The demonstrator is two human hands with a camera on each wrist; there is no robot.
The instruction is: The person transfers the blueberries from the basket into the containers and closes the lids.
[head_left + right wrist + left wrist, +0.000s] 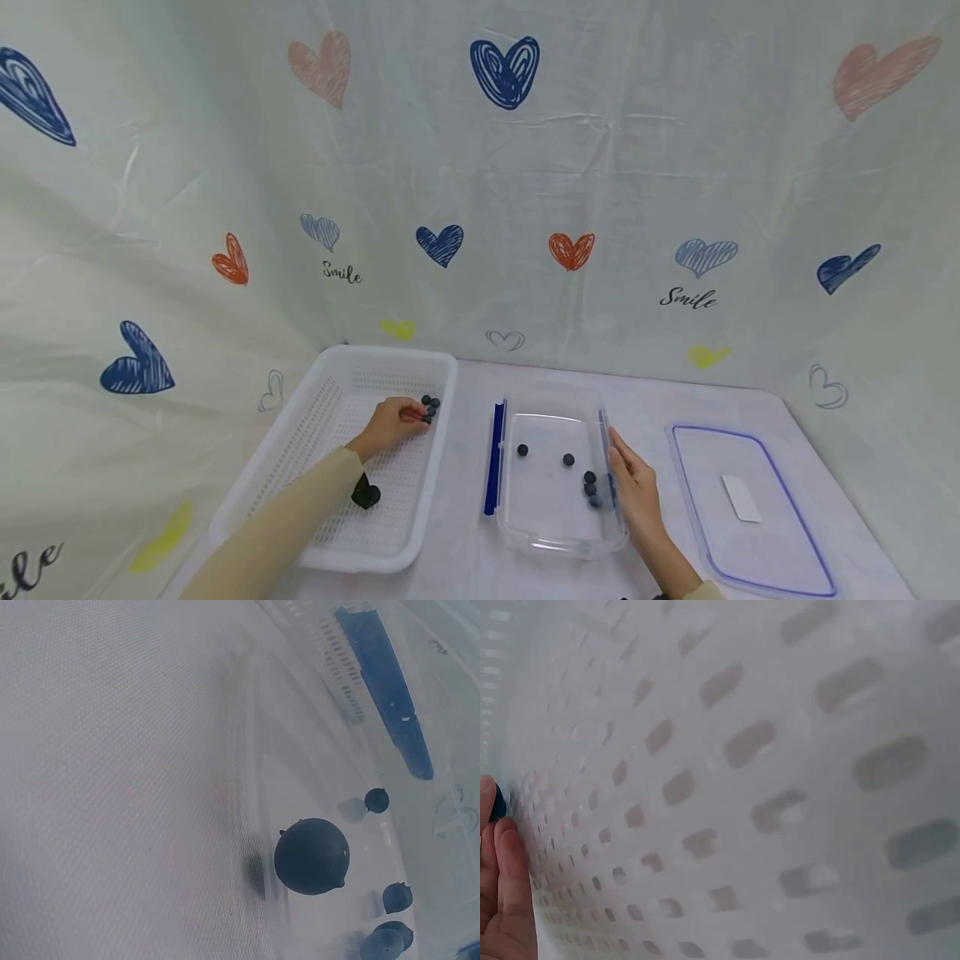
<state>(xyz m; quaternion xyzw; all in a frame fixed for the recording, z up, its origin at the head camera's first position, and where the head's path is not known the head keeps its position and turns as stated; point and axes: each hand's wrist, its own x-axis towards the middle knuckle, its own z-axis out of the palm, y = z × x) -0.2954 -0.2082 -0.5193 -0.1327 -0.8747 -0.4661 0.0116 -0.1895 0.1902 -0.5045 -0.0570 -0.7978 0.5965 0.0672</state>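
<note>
Your left hand [392, 425] pinched a dark berry [498, 803] inside the white basket [401, 467], beside a few loose berries [431, 403]. Your right hand [639, 490], fingers fairly straight, touched the right side of the clear box [540, 504], where five scattered berries [568, 459] lay. A blue-edged lid [720, 533] rested farther right on the white table [467, 475], before a heart-printed curtain [525, 179].

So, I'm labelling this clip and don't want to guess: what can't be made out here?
Head view: part of the white basket, hidden behind the left sleeve.
Head view: what the dark object beside that sleeve is; too small and dark.
Head view: any print on the white strip; too small.
Left wrist view: the whole dark ball, partly covered by the left hand, itself cut off by the left edge.
</note>
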